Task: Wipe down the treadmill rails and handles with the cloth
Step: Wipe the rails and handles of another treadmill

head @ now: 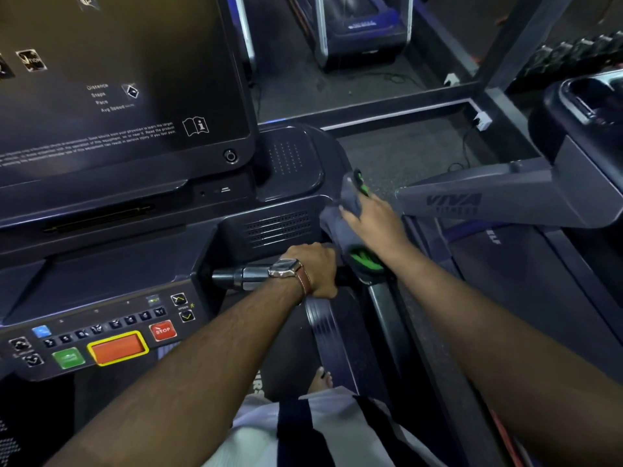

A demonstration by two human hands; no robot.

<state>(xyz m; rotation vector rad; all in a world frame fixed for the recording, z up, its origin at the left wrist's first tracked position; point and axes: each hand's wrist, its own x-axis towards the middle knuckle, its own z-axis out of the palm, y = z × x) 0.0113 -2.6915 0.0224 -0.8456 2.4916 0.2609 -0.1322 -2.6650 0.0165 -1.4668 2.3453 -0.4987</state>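
While my left hand (315, 269) is gripping the treadmill handle (236, 277), my right hand (374, 219) is pressing the grey cloth (337, 224) onto the side rail (340, 170), dark gym floor (387, 153) beyond.

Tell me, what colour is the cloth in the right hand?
Grey with bright green markings, seen in the head view: cloth, right hand.

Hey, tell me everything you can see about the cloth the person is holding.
The cloth is grey, soft-looking fabric with bright green and black markings showing at its upper tip and lower end. It is bunched and draped, not spread flat, over the dark rail at the right side of the console. The right hand grips its middle from above. The left hand holds the handlebar just beside the lower end; whether it touches the cloth is unclear.
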